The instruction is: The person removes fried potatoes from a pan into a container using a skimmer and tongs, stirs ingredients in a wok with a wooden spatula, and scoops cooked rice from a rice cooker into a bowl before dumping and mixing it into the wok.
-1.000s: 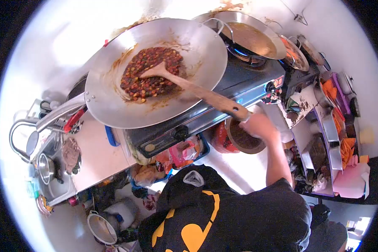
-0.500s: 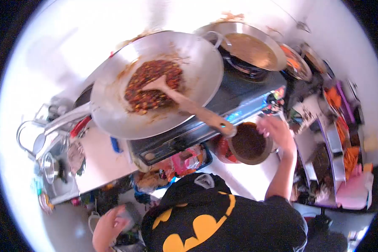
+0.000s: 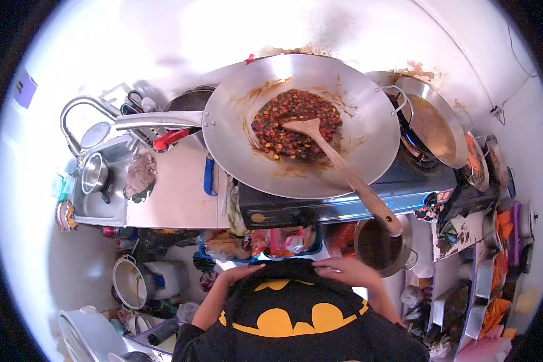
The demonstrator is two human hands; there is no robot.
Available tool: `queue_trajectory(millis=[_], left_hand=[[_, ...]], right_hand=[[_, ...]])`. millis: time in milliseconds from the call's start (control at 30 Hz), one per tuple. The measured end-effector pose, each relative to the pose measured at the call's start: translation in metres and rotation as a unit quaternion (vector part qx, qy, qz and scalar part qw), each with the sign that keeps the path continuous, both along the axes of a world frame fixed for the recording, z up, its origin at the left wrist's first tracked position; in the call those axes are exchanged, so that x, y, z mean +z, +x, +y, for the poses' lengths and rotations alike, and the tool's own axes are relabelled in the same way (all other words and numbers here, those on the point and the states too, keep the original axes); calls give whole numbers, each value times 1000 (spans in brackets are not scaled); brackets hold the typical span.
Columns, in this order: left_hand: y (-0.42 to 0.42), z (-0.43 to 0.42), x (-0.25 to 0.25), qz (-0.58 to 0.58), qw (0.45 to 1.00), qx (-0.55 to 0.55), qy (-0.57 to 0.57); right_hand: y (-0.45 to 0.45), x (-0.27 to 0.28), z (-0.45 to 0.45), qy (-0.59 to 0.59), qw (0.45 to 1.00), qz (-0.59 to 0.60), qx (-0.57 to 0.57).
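Observation:
My left hand (image 3: 240, 274) lies against the left side of my black shirt (image 3: 295, 304), its fingers stretched along the cloth near the lower edge. On the other side, my right hand (image 3: 347, 271) touches the same shirt with its fingers extended; some fingertips are partly hidden by the fabric. Ahead of me a large wok (image 3: 235, 139) sits on the stove (image 3: 338, 208), holding a dark red-brown chunky mixture (image 3: 292, 123). A wooden spatula (image 3: 356, 181) rests in it, its handle reaching over the rim towards my right hand. A pot of dark liquid (image 3: 380, 244) stands below the handle's end.
Another wide pan (image 3: 431, 123) with brown liquid stands at the right. The sink (image 3: 111, 205) is at the left, with a faucet (image 3: 72, 120) above it. A blue-handled tool (image 3: 209, 176) lies on the counter (image 3: 175, 208). Shelves with orange items (image 3: 495, 317) line the right side.
Both hands have come in to the front of my shirt, the right from beside the pot, the left from the lower left. The camera view has turned, so the wok appears farther right.

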State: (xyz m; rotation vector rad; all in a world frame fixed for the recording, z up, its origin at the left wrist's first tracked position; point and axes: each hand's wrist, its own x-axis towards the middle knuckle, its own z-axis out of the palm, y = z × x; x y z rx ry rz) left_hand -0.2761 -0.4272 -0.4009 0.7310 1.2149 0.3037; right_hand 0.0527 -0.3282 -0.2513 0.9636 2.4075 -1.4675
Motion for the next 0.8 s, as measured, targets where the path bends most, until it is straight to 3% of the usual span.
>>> queue_trajectory(millis=[133,200,300,367,400,467,567,667,800], left_hand=[[-29,-9,-20,13,999,-40,26],[-51,-10,-26,36,995,-64,62],[-84,-8,-32,77,982,-105,139],[-102,-5,-35,104,964,-141,199],[-110,-1,-36,110,953,-158,232],[-120,6,-36,117,928,-194,297],[-123,18,-2,143,912,-215,318],[-111,32,64,189,906,-231,300],[-113,33,82,162,861,-259,407]], right_hand=[[6,133,3,84,989,119,40],[7,167,-3,220,954,178,93],[-8,207,-4,281,870,403,44],[-38,231,-11,579,793,176,-78],[-61,241,-10,631,767,-10,-120],[-79,237,7,634,747,-180,-87],[-90,225,26,538,802,-231,-117],[-85,207,44,480,820,-272,-151],[-85,209,51,541,759,-332,-146]])
